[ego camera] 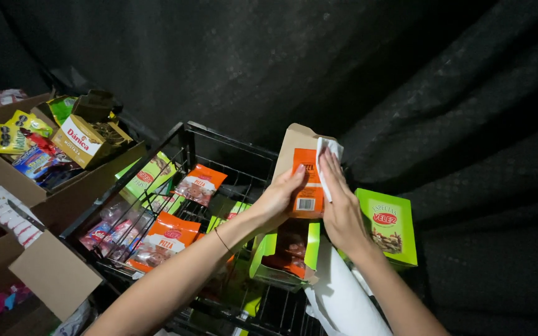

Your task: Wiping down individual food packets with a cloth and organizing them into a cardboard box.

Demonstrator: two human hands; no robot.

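Note:
My left hand grips a tall brown and orange carton by its left side, holding it upright above a black wire rack. My right hand lies flat against the carton's front, pressing a white cloth onto it. Below the carton stands an open green display box with orange snack packets inside.
A green snack box stands at the right. Orange snack bags and other packets lie on the rack. Brown cardboard boxes of mixed packets sit at the left. A white roll lies under my right forearm. Black fabric hangs behind.

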